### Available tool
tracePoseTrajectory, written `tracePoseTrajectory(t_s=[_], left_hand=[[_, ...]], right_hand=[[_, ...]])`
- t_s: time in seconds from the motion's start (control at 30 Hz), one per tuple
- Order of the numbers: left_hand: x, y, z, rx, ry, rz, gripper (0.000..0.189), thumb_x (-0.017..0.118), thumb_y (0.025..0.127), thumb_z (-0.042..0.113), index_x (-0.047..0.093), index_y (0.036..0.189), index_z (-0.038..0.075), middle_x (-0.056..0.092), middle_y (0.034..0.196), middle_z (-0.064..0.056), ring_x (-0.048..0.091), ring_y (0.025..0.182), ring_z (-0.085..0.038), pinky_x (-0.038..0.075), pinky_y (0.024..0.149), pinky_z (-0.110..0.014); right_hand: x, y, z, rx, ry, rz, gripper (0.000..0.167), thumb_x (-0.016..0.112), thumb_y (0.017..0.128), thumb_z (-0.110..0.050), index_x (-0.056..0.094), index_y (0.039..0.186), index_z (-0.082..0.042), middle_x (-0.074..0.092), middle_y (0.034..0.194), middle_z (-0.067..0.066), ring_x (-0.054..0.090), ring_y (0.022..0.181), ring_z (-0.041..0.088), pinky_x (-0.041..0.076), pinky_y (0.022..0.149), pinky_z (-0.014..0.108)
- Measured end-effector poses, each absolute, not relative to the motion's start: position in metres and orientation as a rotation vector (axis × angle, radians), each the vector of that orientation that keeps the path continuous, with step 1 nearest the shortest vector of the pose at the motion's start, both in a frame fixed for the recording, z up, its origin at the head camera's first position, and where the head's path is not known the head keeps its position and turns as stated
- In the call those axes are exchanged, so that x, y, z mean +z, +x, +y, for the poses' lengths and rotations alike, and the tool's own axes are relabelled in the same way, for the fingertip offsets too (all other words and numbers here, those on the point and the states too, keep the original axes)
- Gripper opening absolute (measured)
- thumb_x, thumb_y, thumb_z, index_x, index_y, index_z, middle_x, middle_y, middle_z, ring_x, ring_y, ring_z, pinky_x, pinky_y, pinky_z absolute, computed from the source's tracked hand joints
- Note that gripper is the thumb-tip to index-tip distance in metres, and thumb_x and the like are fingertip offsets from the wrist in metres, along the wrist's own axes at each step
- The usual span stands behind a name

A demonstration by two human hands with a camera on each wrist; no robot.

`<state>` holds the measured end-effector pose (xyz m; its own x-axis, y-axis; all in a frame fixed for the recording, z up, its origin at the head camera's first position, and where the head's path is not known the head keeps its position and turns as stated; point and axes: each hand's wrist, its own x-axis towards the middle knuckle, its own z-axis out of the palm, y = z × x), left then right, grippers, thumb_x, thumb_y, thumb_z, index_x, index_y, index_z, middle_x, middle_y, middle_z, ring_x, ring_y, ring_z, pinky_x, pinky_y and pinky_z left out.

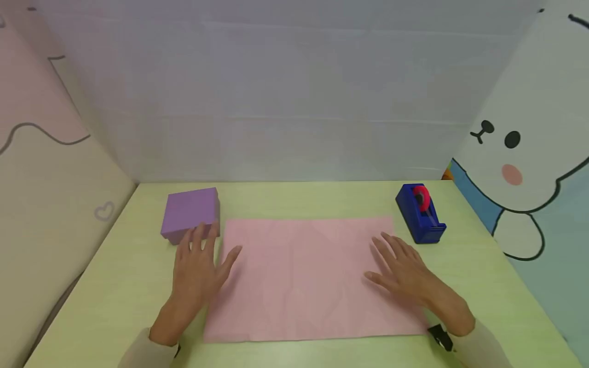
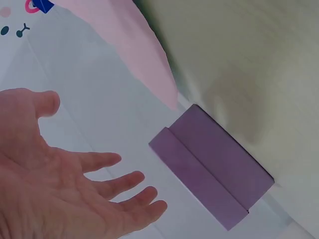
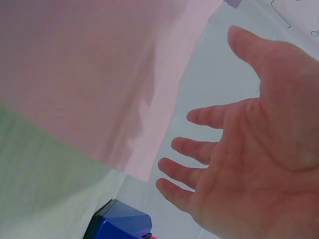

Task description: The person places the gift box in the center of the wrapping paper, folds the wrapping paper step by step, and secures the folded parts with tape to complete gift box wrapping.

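A pink sheet of paper [image 1: 303, 286] lies flat on the table in the head view, faint creases running over it. My left hand [image 1: 195, 273] is held over its left edge, fingers spread and holding nothing. Just beyond those fingertips sits a purple lidded box [image 1: 190, 209], whose lid and body both show in the left wrist view [image 2: 209, 164]. Over the paper's right side hovers my right hand [image 1: 407, 271], also spread with nothing in it. Past that hand stands a blue tape dispenser [image 1: 421, 217] with a red-cored roll of tape.
The pale wooden table [image 1: 106, 306] reaches to a whitish sheet [image 1: 294, 102] hanging at the back. Side walls with cartoon drawings rise at left and right, a white bear face [image 1: 529, 153] on the right one.
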<state>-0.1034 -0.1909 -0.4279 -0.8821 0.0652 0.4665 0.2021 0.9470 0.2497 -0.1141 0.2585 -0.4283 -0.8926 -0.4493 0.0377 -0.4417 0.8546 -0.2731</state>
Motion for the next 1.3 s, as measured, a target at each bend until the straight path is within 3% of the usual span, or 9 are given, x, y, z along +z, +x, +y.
tracePoseTrajectory(t_s=[0.17, 0.3, 0.43, 0.6, 0.87, 1.3], left_hand=[[-0.424, -0.112, -0.196, -0.465, -0.177, -2.487, 0.07, 0.072, 0.088, 0.045, 0.058, 0.137, -0.003, 0.056, 0.132, -0.032, 0.051, 0.12, -0.054, 0.045, 0.089, -0.07], [-0.424, -0.12, -0.201, -0.479, -0.151, -2.372, 0.067, 0.066, 0.091, 0.05, 0.062, 0.13, -0.005, 0.059, 0.125, -0.034, 0.053, 0.114, -0.055, 0.046, 0.087, -0.069], [-0.42, -0.127, -0.208, -0.508, -0.097, -2.329, 0.063, 0.068, 0.092, 0.044, 0.063, 0.127, -0.008, 0.059, 0.122, -0.036, 0.052, 0.113, -0.057, 0.044, 0.09, -0.069], [-0.416, -0.132, -0.215, -0.593, 0.015, -2.388, 0.058, 0.074, 0.09, 0.032, 0.061, 0.13, -0.009, 0.056, 0.127, -0.036, 0.047, 0.121, -0.056, 0.039, 0.099, -0.07], [-0.415, -0.138, -0.228, -0.618, 0.136, -2.47, 0.059, 0.073, 0.092, 0.032, 0.059, 0.132, -0.009, 0.053, 0.132, -0.037, 0.044, 0.126, -0.056, 0.036, 0.101, -0.071], [-0.413, -0.143, -0.239, -0.653, 0.231, -2.771, 0.062, 0.065, 0.101, 0.035, 0.048, 0.142, -0.009, 0.035, 0.15, -0.037, 0.031, 0.136, -0.059, 0.033, 0.105, -0.072]], right_hand=[[-0.43, -0.112, 0.256, -0.374, -0.833, 3.028, 0.08, 0.067, 0.097, -0.048, 0.039, 0.153, 0.001, 0.036, 0.157, 0.029, 0.035, 0.141, 0.052, 0.031, 0.109, 0.07], [-0.429, -0.111, 0.256, -0.311, -0.944, 3.049, 0.079, 0.067, 0.096, -0.05, 0.043, 0.151, 0.003, 0.041, 0.154, 0.028, 0.039, 0.139, 0.049, 0.033, 0.11, 0.067], [-0.428, -0.108, 0.254, -0.274, -1.017, 3.035, 0.079, 0.067, 0.096, -0.052, 0.047, 0.148, 0.004, 0.045, 0.151, 0.027, 0.043, 0.138, 0.047, 0.035, 0.109, 0.064], [-0.429, -0.101, 0.251, -0.332, -0.947, 2.938, 0.08, 0.068, 0.096, -0.052, 0.047, 0.15, 0.003, 0.043, 0.155, 0.025, 0.04, 0.141, 0.047, 0.033, 0.112, 0.065], [-0.431, -0.092, 0.253, -0.416, -0.899, 2.844, 0.076, 0.064, 0.099, -0.05, 0.045, 0.154, -0.002, 0.042, 0.158, 0.019, 0.037, 0.145, 0.045, 0.03, 0.115, 0.06], [-0.438, -0.092, 0.256, -0.403, -0.991, 2.883, 0.072, 0.065, 0.099, -0.047, 0.047, 0.152, -0.002, 0.046, 0.156, 0.02, 0.041, 0.143, 0.045, 0.032, 0.115, 0.054]])
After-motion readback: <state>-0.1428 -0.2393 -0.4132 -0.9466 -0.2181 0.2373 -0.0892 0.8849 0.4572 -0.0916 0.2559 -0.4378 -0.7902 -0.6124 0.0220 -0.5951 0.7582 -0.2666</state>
